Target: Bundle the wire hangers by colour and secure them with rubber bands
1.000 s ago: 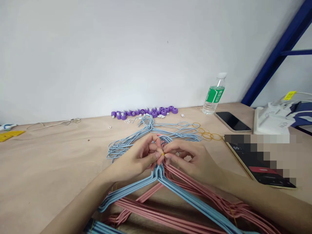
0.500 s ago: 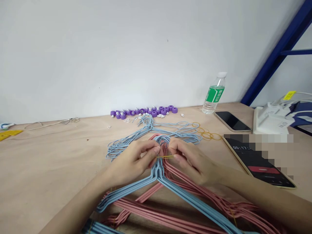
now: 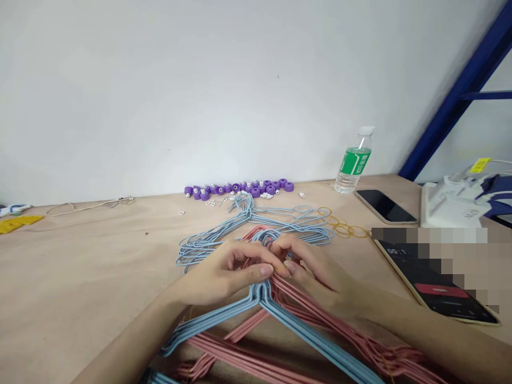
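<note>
A bundle of light-blue wire hangers (image 3: pixel 224 312) lies on top of pink wire hangers (image 3: pixel 320 320) in front of me. My left hand (image 3: pixel 228 274) and my right hand (image 3: pixel 310 269) meet at the bundle's neck, just below the hooks (image 3: pixel 268 233). Both hands pinch a thin yellow rubber band (image 3: pixel 280 265) there, fingertips touching. Only a sliver of the band shows between the fingers. Another pile of blue hangers (image 3: pixel 240 224) lies farther back on the wooden table (image 3: pixel 80 266).
Loose yellow rubber bands (image 3: pixel 346 229) lie right of the far hangers. Purple caps (image 3: pixel 240 188) line the wall. A water bottle (image 3: pixel 354 160), a phone (image 3: pixel 386 207), a second phone showing a timer (image 3: pixel 436 285) and a white device (image 3: pixel 456 205) sit at right.
Half a second ago the band was stretched between my hands; now the fingertips have come together over the hanger neck. The view has shifted slightly downward.
</note>
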`<act>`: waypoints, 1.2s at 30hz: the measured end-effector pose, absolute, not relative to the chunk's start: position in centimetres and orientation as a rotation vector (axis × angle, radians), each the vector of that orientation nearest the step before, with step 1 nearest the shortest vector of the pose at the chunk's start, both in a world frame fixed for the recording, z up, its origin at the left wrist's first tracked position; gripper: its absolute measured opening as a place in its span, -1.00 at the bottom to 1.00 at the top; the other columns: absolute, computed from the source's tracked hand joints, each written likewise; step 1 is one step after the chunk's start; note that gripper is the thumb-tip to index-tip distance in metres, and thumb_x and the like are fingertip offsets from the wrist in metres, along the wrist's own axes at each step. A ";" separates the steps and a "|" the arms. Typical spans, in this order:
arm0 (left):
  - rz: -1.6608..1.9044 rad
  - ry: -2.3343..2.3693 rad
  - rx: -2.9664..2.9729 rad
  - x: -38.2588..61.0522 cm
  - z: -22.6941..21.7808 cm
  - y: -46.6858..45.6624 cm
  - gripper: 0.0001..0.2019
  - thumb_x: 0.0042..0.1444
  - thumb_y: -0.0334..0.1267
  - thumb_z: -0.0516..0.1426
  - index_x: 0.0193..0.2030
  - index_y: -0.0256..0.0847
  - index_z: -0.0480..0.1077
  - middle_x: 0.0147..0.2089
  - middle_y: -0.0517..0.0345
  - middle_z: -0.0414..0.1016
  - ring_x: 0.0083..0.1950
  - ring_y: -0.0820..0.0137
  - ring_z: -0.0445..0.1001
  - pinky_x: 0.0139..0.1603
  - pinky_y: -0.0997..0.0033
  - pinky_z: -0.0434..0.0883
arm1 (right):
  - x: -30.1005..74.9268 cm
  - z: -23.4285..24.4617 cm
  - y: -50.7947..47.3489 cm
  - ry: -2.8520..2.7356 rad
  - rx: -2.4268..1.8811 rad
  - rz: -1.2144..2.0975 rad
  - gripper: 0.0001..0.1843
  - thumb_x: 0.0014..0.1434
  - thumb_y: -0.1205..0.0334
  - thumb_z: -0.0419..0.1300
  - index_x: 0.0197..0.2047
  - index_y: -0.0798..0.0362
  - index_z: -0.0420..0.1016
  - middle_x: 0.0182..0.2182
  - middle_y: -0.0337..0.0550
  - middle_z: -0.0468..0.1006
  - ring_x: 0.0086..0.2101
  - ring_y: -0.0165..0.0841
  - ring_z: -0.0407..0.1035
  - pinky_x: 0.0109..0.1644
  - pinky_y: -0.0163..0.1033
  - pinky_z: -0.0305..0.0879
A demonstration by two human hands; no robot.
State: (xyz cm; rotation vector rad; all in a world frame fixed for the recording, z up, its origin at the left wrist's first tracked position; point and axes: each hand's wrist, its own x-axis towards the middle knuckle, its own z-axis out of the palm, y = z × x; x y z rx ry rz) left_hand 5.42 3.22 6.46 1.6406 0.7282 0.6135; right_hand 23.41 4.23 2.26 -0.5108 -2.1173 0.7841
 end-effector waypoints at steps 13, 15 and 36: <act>0.809 0.734 1.596 6.2 5.9 3.5 -0.94 0.11 -0.37 0.04 -0.37 -0.22 0.21 -0.42 0.27 0.24 -0.40 0.54 0.22 -0.40 0.51 0.18 | 22.6 2.6 3.8 -1.797 -0.745 1.043 -0.87 0.05 0.19 0.14 -0.41 0.06 0.29 -0.53 -0.28 0.36 -0.53 -0.51 0.23 -0.54 -0.41 0.16; 0.804 0.748 1.634 6.2 5.7 3.4 -0.91 0.13 -0.36 0.00 -0.38 -0.21 0.13 -0.44 0.29 0.21 -0.44 0.56 0.17 -0.45 0.52 0.15 | 22.6 2.6 3.9 -1.799 -0.757 1.026 -0.89 0.05 0.20 0.14 -0.38 0.06 0.30 -0.52 -0.28 0.38 -0.53 -0.52 0.25 -0.55 -0.42 0.18; 0.880 0.910 1.757 6.2 5.5 3.3 -0.88 0.08 -0.31 0.08 -0.37 -0.21 0.15 -0.44 0.23 0.36 -0.39 0.50 0.34 -0.41 0.48 0.22 | 23.3 2.2 4.2 -2.109 -0.659 0.597 -0.89 0.19 0.39 -0.02 -0.37 0.08 0.24 -0.48 -0.27 0.31 -0.47 -0.51 0.19 -0.41 -0.39 0.13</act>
